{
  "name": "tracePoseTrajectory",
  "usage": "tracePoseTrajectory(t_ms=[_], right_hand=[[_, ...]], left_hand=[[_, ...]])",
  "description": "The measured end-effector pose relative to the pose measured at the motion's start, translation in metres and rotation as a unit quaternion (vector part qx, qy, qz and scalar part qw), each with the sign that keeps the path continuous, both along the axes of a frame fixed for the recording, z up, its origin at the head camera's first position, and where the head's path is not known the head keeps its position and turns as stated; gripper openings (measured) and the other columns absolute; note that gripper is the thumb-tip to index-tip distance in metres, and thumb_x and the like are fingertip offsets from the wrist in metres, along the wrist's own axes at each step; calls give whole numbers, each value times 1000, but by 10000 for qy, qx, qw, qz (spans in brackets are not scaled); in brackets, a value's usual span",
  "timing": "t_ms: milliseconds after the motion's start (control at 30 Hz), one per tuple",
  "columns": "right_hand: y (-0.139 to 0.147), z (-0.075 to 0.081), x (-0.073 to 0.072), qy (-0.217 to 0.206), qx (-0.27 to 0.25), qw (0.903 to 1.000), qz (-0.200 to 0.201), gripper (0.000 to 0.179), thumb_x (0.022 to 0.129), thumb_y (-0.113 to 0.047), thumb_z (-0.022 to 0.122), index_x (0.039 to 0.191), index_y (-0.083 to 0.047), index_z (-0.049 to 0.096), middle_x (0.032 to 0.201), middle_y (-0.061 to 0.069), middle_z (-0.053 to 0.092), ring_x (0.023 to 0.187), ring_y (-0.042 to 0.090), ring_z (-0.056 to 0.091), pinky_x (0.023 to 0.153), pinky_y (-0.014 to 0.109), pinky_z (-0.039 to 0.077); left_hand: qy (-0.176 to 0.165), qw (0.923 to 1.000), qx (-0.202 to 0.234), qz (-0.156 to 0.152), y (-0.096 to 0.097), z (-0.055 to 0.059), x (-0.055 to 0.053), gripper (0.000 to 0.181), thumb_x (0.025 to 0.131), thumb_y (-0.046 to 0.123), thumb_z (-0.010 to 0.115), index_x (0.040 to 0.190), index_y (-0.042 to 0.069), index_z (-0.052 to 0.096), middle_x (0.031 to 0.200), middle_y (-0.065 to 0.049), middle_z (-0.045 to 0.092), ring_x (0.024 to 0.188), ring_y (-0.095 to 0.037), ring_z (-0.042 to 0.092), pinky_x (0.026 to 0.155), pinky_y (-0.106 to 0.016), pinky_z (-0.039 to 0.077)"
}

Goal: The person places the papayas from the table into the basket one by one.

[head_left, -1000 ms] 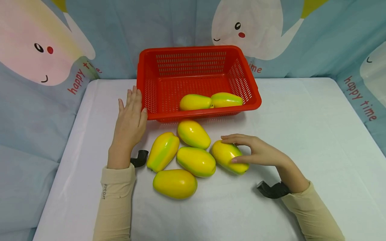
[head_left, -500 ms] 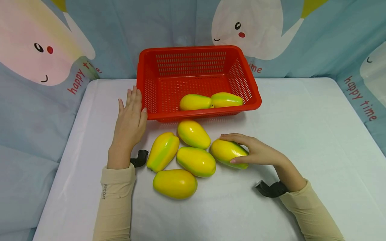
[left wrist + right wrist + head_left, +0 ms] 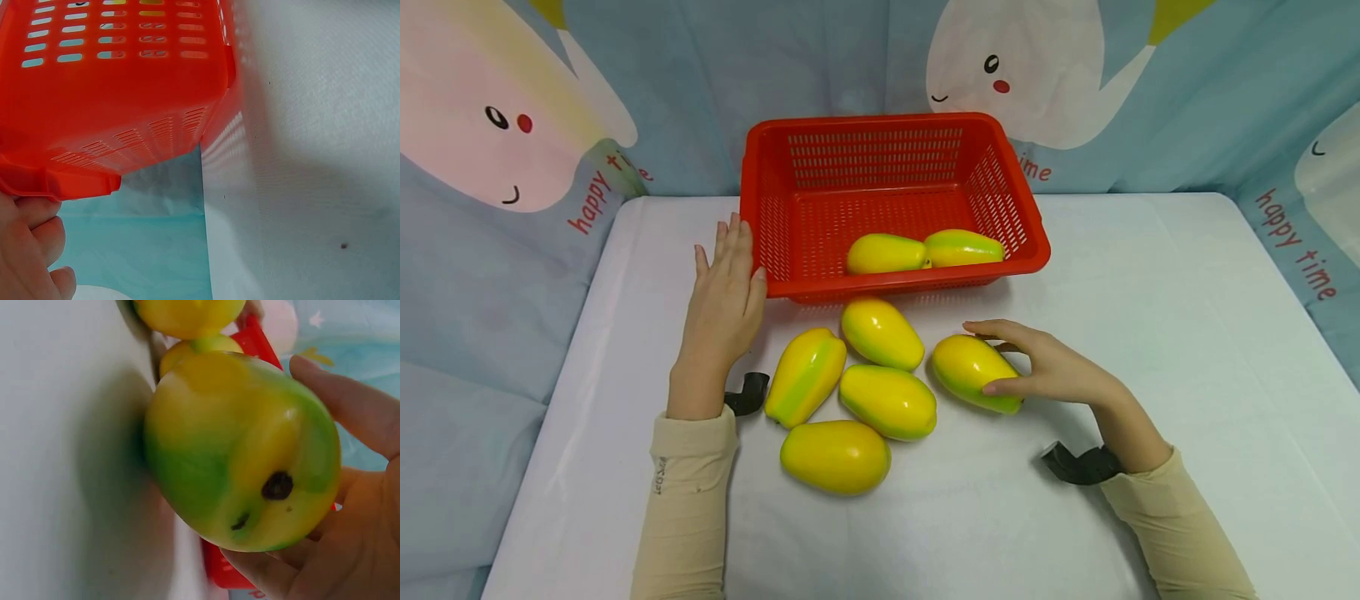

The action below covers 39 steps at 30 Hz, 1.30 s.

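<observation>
At the left end of a red plastic basket (image 3: 895,285), my left hand (image 3: 718,304) rests its straight fingers along the rim; in the left wrist view those fingers (image 3: 40,234) lie against the rim's underside. My right hand (image 3: 1060,367) holds a yellow-green papaya (image 3: 970,371) on the table, thumb on the near side and fingers curled round the far side. The right wrist view shows this papaya's end (image 3: 244,456) with a dark stem spot, between thumb and fingers. Two papayas (image 3: 886,254) lie inside the basket along its front wall.
Several more papayas (image 3: 887,402) lie loosely grouped on the white table (image 3: 970,533), left of the held one and in front of the basket. A blue curtain (image 3: 827,58) with cartoon prints hangs behind and beside the table. Black curved pieces (image 3: 1078,464) sit at both wrists.
The right hand and its papaya shift slightly away from me, then a little to the right, separating from the neighbouring papaya. The left hand and basket stay put.
</observation>
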State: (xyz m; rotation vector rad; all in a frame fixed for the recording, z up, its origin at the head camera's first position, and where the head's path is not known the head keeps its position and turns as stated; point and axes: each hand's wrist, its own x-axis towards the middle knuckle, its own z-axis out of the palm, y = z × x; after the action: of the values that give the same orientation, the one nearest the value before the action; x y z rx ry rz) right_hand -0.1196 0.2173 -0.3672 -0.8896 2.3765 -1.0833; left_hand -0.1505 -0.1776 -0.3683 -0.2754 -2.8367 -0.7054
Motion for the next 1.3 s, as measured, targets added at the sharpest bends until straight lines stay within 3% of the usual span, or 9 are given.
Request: tracePoseTrajectory(t_ms=[200,533,867,1100,1300], right_hand=[[6,2,-2,-103,-140,9990,-413,61,81,-15,74,135,-3,48,135,11,50,123,27,46,98,49,41],[9,-1,-5,184,-433,9987,-178,49,85,-6,68,132,-6,52,131,4,55,119,13,49,97,41,43],[4,-1,-4,177,-52,9993,-331,62,81,-16,74,137,-7,47,135,2,51,120,15,46,99,36,41],[3,-1,-3,95,0,9990,-441,62,81,-16,74,137,-8,47,134,2,51,117,18,49,99,41,41],[2,-1,-3,130,-46,9990,-428,61,81,-15,74,136,-8,48,134,2,52,117,15,48,99,32,41]], left_hand=[[4,10000,1,13,0,0,0,60,99,24,34,150,1,12,157,-10,7,144,-23,0,113,-47,-5],[-14,10000,-9,28,0,1,0,60,99,24,34,150,1,12,157,-11,7,144,-23,1,113,-48,-4],[1,10000,5,22,0,1,0,60,99,24,34,150,1,12,157,-11,7,144,-23,1,113,-47,-5],[7,10000,7,24,0,1,0,60,99,24,34,150,1,12,157,-11,7,144,-23,1,113,-47,-5],[-7,10000,-20,55,1,1,0,61,99,24,35,150,2,12,157,-11,7,144,-23,1,113,-47,-5]])
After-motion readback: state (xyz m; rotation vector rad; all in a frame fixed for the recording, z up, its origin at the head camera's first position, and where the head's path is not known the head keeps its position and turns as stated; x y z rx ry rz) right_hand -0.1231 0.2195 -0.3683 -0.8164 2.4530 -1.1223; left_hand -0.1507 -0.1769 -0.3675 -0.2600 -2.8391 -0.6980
